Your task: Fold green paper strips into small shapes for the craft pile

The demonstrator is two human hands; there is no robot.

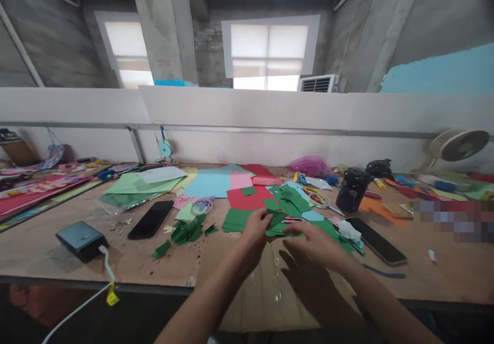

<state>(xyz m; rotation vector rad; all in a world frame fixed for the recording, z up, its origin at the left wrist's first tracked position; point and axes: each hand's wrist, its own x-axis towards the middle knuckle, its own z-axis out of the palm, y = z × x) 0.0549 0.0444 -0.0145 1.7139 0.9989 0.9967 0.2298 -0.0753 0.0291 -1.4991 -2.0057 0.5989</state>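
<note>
In the head view, two phones lay on the desk (46, 254), one dark phone (151, 219) toward the left edge and a second phone (376, 240) toward the right. Midway along the front edge, the left hand (257, 229) pinched a green paper piece (277, 220) between its closed fingers (266, 219), while the right hand (314, 243) rested half-curled just beside it, its grip hidden. A black cup (352, 189) stood nearer the back edge, its contents not visible.

green paper pieces (278, 219), flat, loosely stacked, on wooden table (77, 261)

1 head cam – looks fwd & down, close over the table (57, 261) edge, facing windows (268, 50).
</note>
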